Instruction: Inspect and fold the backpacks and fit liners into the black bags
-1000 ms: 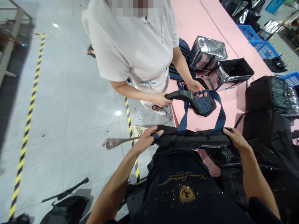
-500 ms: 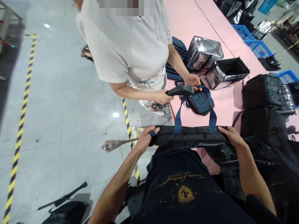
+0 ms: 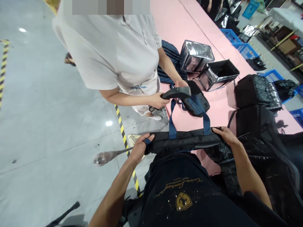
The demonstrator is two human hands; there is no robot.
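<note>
A black bag (image 3: 181,142) with two blue webbing straps (image 3: 172,121) stretches between my hands, close in front of my body. My left hand (image 3: 141,145) grips its left end, thumb on top, beside a small blue loop. At the right end, my right hand (image 3: 226,135) pinches the top edge; its fingers are partly hidden behind the bag. Across from me, a co-worker in a white shirt (image 3: 111,47) holds a black handheld tool (image 3: 177,92) just beyond the straps. A smaller black and blue bag (image 3: 200,102) lies on the table beneath the co-worker's hands.
Two silver-lined boxes (image 3: 197,55) stand on the pink table (image 3: 176,22). Black bags (image 3: 254,91) are piled at the right, with blue crates (image 3: 246,52) behind. A rod with a plastic-wrapped end (image 3: 103,158) sticks out left, above the taped floor.
My view has shifted, so most things sit further left. The co-worker's tool stays near the straps. Both my hands keep their hold on the bag.
</note>
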